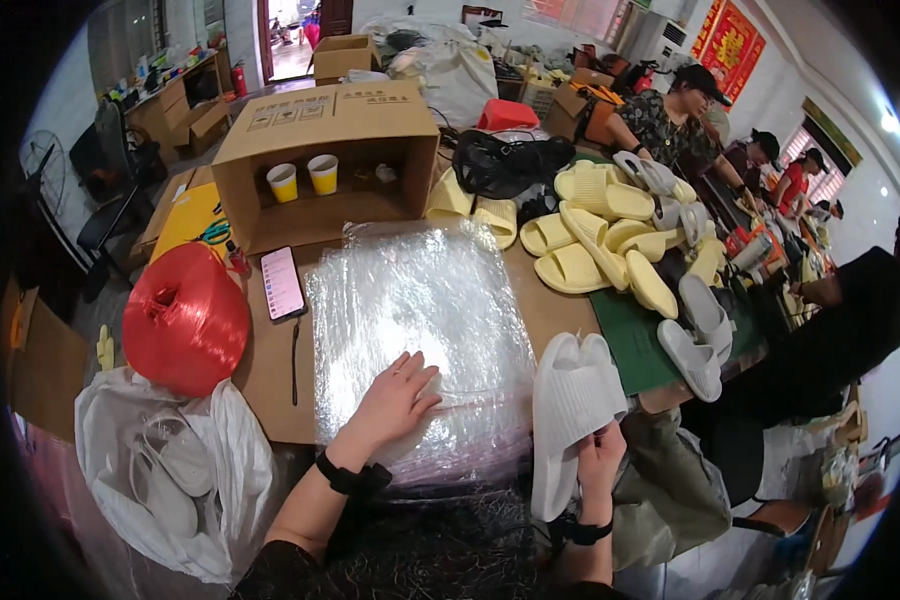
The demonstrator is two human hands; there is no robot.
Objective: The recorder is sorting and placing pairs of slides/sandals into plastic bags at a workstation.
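Note:
My left hand (400,400) lies on a stack of clear plastic bags (420,310), its fingers stretched out and nothing in them. To the right of the stack, my right hand (600,458) grips a pair of white slippers (573,400), toes pointing away from me. The two slippers are pressed together side by side, and part of the fingers is hidden behind them. Each wrist wears a dark band.
A cardboard box (325,110) with two yellow-and-white cups stands behind the bags. Left are a phone (282,284), a red twine roll (185,318) and a white sack (240,440) holding slippers. Yellow slippers (580,262) pile up at right; several people work beyond.

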